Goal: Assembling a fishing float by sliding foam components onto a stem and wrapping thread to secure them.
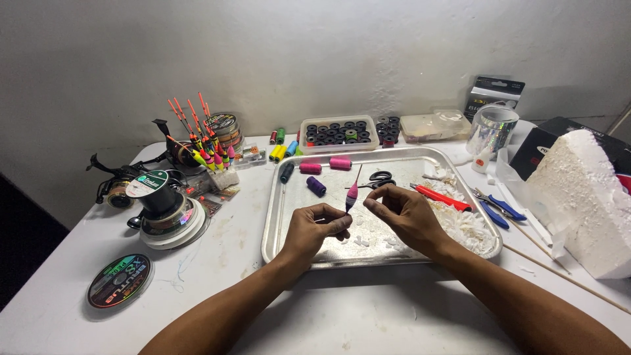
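My left hand [314, 229] pinches the lower stem of a small pink and purple fishing float [352, 195], held upright over a metal tray [276, 223]. My right hand [404, 213] hovers just right of the float with its fingertips pinched together, perhaps on a thin thread that I cannot make out. Both hands are above the tray's front half.
Inside the tray lie thread spools [316, 186], black scissors [380, 177], a red knife [440, 196] and white foam shavings [468, 227]. Blue pliers [497, 209] and a foam block [582, 200] sit on the right. Finished floats [205, 148], fishing reels [118, 187] and line spools [120, 281] stand to the left.
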